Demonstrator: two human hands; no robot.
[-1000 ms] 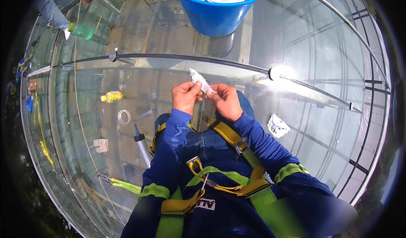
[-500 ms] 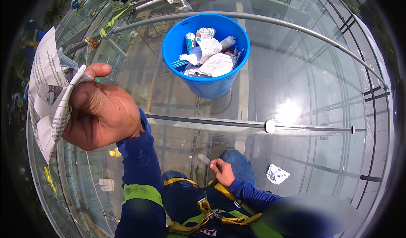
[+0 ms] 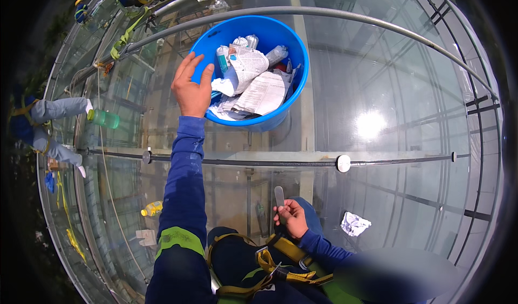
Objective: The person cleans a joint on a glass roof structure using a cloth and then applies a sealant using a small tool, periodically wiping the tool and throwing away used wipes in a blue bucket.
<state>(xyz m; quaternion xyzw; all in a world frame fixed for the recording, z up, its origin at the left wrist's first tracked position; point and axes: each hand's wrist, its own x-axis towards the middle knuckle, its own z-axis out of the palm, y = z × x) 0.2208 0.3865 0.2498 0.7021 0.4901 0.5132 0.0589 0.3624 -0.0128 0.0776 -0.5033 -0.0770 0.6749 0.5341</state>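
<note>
Left hand point(image 3: 191, 88) open, empty at blue bucket point(image 3: 294, 96) rim, right hand point(image 3: 291, 217) gripping small grey blade point(image 3: 279, 197) near lap

One blue bucket point(image 3: 291, 96) stood on the glass floor point(image 3: 399, 77), filled with crumpled papers point(image 3: 261, 90) and several small bottles point(image 3: 276, 54), too jumbled to count exactly. Two hands were in view: the left hand point(image 3: 191, 90) and the right hand point(image 3: 293, 218), the latter holding one narrow strip point(image 3: 279, 196). One crumpled paper scrap point(image 3: 354, 223) lay on the glass. One green bottle point(image 3: 103, 119) and one yellow bottle point(image 3: 152, 208) lay apart.
</note>
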